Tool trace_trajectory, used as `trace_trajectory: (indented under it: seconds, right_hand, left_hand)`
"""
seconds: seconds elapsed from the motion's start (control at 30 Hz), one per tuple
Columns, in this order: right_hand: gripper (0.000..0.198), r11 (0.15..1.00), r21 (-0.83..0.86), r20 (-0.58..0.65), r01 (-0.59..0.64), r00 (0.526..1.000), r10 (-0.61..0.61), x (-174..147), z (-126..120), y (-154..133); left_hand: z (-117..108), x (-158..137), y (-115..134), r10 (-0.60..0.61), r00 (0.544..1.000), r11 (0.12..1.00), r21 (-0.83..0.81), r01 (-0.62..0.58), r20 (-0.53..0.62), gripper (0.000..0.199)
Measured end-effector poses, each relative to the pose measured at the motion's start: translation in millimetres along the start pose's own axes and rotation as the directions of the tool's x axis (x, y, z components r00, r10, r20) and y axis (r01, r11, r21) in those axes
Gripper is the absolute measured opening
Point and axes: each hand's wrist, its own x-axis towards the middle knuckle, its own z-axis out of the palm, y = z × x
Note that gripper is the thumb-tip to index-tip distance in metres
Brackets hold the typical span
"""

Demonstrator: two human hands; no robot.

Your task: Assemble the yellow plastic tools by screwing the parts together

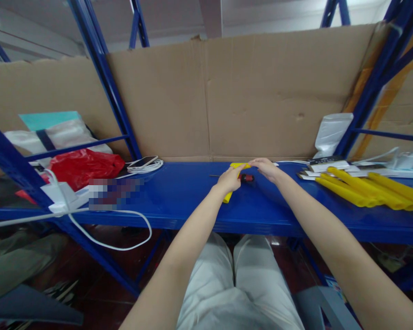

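A yellow tube lies on the blue shelf in front of me, its near end and far end showing past my hands. My left hand is wrapped over its middle and hides most of it. At the far end, the bent fingers of my right hand pinch the tube's right corner; the exact grip is small and partly hidden. A screwdriver with a red and black handle lies crosswise by the tube, its thin shaft pointing left past my left hand. Neither hand visibly grips the screwdriver.
More yellow tubes lie at the right beside flat boxes. A phone rests on a coiled white cable to the left. Further left are a red bag and a white power strip. Cardboard walls the back.
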Motion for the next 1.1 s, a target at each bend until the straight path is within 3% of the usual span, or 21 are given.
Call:
trace_trajectory:
  seconds: [0.13, 0.3, 0.37, 0.43, 0.57, 0.7, 1.1]
  right_hand:
    - [0.013, 0.997, -0.061, 0.038, 0.055, 0.998, -0.053, 3.7, -0.3, 5.0]
    - [0.025, 0.95, -0.258, 0.041, 0.176, 0.984, -0.171, 16.1, -18.0, 14.3]
    - [0.03, 0.864, -0.473, -0.031, 0.171, 0.977, -0.21, 20.3, -30.6, 19.9]
    - [0.033, 0.724, -0.679, -0.034, 0.123, 0.98, -0.198, 22.1, -42.9, 26.2]
    - [0.029, 0.465, -0.885, 0.016, 0.036, 0.999, -0.048, 19.7, -57.0, 34.3]
    - [0.022, 0.372, -0.928, 0.051, 0.028, 0.997, 0.052, 14.8, -56.3, 31.1]
    - [0.027, 0.3, -0.951, 0.107, 0.073, 0.989, 0.098, 11.5, -45.1, 24.2]
  left_hand:
    - [-0.1, -1.9, 0.2, -0.031, 0.999, 0.999, 0.033, 0.03, 0.026, 0.07]
    - [0.7, 1.3, -2.0, -0.039, 0.999, 0.995, -0.095, 0.04, 0.007, 0.074]
    - [1.9, 3.8, -4.4, -0.032, 0.999, 0.987, -0.159, 0.029, -0.021, 0.072]
    - [3.6, 6.7, -7.7, -0.039, 0.998, 0.974, -0.225, 0.029, -0.041, 0.069]
    - [6.6, 11.6, -14.2, -0.102, 0.994, 0.944, -0.319, 0.088, -0.027, 0.071]
    - [7.2, 12.9, -15.3, -0.152, 0.988, 0.913, -0.382, 0.144, 0.01, 0.073]
    - [7.9, 12.5, -15.1, -0.153, 0.988, 0.927, -0.345, 0.148, 0.011, 0.076]
